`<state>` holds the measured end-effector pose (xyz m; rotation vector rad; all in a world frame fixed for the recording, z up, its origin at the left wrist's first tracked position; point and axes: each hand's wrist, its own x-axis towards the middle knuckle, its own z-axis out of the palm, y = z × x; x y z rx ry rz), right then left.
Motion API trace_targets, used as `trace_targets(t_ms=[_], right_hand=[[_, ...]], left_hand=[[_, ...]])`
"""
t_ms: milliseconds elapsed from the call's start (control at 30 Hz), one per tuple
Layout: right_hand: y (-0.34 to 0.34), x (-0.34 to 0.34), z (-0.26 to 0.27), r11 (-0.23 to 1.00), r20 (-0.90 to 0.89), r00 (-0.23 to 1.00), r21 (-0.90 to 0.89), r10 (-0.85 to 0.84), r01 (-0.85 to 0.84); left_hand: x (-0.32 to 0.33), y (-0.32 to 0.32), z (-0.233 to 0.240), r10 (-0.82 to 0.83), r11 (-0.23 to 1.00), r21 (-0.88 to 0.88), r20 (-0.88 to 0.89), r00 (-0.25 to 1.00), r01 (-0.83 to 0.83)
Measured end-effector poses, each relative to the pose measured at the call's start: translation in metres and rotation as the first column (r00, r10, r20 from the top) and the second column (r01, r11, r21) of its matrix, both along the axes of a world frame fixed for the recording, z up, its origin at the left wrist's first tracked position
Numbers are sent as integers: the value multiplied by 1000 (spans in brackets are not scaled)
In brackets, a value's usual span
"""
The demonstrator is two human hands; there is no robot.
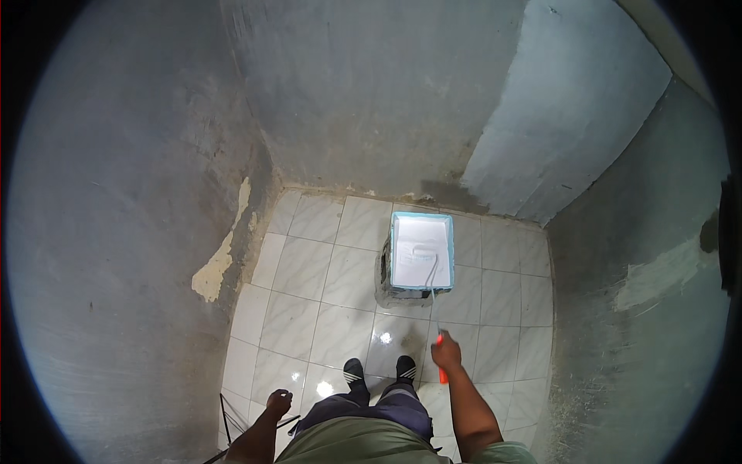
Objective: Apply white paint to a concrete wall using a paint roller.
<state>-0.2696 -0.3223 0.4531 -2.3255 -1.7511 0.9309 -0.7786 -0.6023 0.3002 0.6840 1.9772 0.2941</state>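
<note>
My right hand (447, 351) grips the orange handle (443, 376) of a paint roller. Its thin metal rod (435, 307) reaches forward over the near rim of a light-blue paint tray (451, 249). The roller head (425, 253) lies in the white paint (423, 229), coated in it. Under the tray stands a grey, stained block-like support (385, 293) on the floor. My left hand (280, 401) hangs low at my left side with its fingers curled. Whether anything small is inside it cannot be made out.
Grey walls surround the white tiled floor (348, 278). A lighter painted area (568, 110) covers part of the far wall at right. Paint has peeled from a patch (217, 269) on the left wall. Thin black bars (225, 420) stand by my left arm. A dark object (726, 238) shows at far right.
</note>
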Motion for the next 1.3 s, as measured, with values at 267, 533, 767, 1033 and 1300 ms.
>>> trace_targets(t_ms=[267,533,767,1033,1300], right_hand=[[-69,-11,22,985,160,984,162,-80,53],[-31,-10,13,960,174,983,280,-66,14],[-40,-7,-11,941,145,989,338,-23,-28],[-40,-13,-14,951,176,984,306,-18,-37],[-39,-7,-9,968,198,978,252,-60,9]], left_hand=[[11,-8,-5,165,984,-83,84,983,-158],[18,19,-2,146,989,-45,170,975,-140],[5,29,3,258,965,-5,187,948,-262],[-39,-27,-63,-407,894,221,34,913,391],[-14,22,-27,113,992,-90,289,951,-90]])
